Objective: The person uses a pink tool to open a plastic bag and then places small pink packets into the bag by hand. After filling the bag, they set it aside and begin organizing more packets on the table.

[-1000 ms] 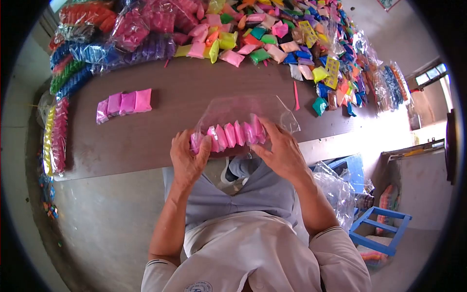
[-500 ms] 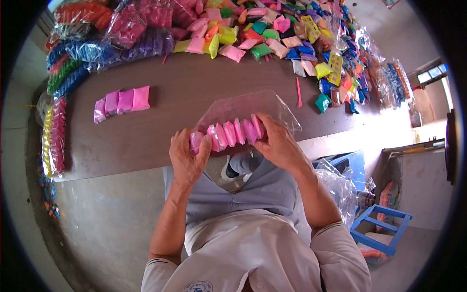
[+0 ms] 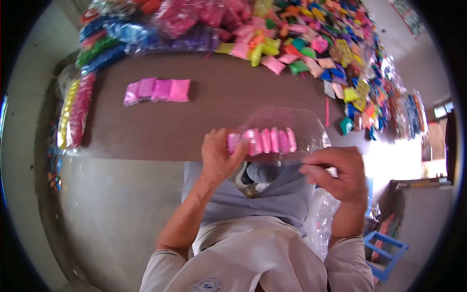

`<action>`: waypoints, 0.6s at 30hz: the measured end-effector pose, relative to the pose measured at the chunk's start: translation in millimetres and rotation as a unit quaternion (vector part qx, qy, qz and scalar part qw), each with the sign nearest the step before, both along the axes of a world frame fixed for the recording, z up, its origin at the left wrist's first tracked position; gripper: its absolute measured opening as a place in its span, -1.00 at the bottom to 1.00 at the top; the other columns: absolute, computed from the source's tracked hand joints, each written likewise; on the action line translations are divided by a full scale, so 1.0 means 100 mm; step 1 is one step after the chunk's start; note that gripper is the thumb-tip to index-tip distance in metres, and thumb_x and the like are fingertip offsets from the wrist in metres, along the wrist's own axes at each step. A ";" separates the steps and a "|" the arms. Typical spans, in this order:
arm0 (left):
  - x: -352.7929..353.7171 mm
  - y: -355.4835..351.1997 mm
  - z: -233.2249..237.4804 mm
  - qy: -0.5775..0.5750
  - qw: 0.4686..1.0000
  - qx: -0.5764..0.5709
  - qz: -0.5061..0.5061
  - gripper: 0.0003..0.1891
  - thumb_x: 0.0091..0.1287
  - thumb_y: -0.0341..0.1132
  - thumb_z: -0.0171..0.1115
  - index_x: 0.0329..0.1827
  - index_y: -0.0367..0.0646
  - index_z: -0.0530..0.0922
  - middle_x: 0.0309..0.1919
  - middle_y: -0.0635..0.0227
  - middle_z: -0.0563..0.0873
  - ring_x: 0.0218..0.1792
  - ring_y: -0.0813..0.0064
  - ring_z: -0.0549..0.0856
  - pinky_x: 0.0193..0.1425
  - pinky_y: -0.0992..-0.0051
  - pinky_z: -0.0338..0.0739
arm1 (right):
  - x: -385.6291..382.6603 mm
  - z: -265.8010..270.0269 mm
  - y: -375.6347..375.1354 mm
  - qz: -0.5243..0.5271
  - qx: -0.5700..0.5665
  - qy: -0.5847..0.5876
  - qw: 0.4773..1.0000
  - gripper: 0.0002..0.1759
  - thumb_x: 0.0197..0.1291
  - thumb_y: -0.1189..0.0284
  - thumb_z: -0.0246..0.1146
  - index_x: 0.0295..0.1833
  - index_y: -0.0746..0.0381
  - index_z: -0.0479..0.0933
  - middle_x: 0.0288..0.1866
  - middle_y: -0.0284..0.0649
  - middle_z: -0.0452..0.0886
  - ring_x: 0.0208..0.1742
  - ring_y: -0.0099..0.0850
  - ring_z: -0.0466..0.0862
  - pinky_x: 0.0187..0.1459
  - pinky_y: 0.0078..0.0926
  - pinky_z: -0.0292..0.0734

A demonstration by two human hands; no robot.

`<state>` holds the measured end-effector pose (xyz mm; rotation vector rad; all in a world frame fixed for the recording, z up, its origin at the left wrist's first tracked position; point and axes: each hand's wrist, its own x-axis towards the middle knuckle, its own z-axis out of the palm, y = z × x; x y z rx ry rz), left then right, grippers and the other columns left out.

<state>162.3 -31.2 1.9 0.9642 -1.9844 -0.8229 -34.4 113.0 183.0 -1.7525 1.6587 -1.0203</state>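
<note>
A clear plastic bag (image 3: 311, 127) with a row of several pink packets (image 3: 266, 141) in it lies at the table's front edge. My left hand (image 3: 220, 153) grips the bag's left end, thumb over the nearest packet. At the other end, my right hand (image 3: 339, 173) is closed, fingers curled and thumb against them, at the bag's loose right edge; the exact pinch is hard to see. Farther left on the table rests a separate row of pink and purple packets (image 3: 158, 90).
A heap of loose colourful packets (image 3: 311, 53) covers the back right. Bagged rows in blue (image 3: 131, 34), purple and pink line the back and left. A thin pink stick (image 3: 327, 112) lies on the brown table (image 3: 194, 117). A blue frame (image 3: 386, 253) stands low at right.
My right hand has let go of the packet row and moved right and down to the bag's loose edge. The left hand still holds the left end. The view has shifted.
</note>
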 end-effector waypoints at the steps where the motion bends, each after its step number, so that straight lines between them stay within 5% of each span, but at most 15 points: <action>1: -0.01 -0.01 -0.01 0.024 1.000 -0.009 -0.011 -0.69 0.27 -0.13 0.42 -0.13 -0.20 0.66 -0.30 0.10 0.65 -0.21 0.03 0.60 -0.08 0.19 0.47 | 0.08 0.18 -0.11 -0.011 -0.018 0.006 1.000 -0.84 0.21 0.55 0.39 -0.09 0.32 0.68 -0.39 -0.23 0.75 -0.38 -0.51 0.75 -0.33 -0.57 0.62; 4: -0.02 -0.03 0.07 0.052 0.998 -0.016 -0.024 -0.67 0.24 -0.11 0.43 -0.12 -0.18 0.66 -0.31 0.11 0.65 -0.22 0.01 0.60 -0.08 0.15 0.47 | 0.31 0.49 -0.72 -0.020 -0.094 0.139 0.986 -0.88 0.19 0.54 0.36 -0.17 0.35 0.67 -0.40 -0.22 0.74 -0.39 -0.53 0.73 -0.36 -0.57 0.60; 6: -0.01 -0.02 0.10 0.058 0.998 -0.013 -0.026 -0.67 0.24 -0.10 0.43 -0.13 -0.18 0.66 -0.31 0.11 0.65 -0.23 0.01 0.60 -0.09 0.14 0.46 | 0.44 0.47 -1.33 0.048 -0.060 0.111 0.991 -0.83 0.19 0.47 0.36 -0.17 0.35 0.65 -0.37 -0.20 0.73 -0.34 -0.49 0.73 -0.30 -0.52 0.59; 11: -0.01 -0.03 0.03 0.032 0.999 -0.026 -0.017 -0.66 0.27 -0.05 0.40 -0.16 -0.17 0.65 -0.33 0.14 0.65 -0.22 0.04 0.60 -0.10 0.16 0.45 | 0.77 -0.12 -2.82 0.213 0.027 0.371 0.903 -0.66 0.02 0.36 0.40 -0.12 0.36 0.63 -0.22 0.02 0.74 -0.15 -0.09 0.77 -0.11 -0.21 0.64; 18: 0.01 -0.04 -0.01 0.037 0.998 -0.028 -0.031 -0.65 0.29 -0.05 0.36 -0.09 -0.16 0.68 -0.31 0.18 0.68 -0.21 0.08 0.61 -0.06 0.18 0.44 | 1.37 -0.75 -3.22 0.203 0.176 0.460 0.847 -0.48 -0.23 0.42 0.52 -0.08 0.42 0.61 -0.09 0.16 0.74 0.07 0.00 0.75 0.05 -0.13 0.67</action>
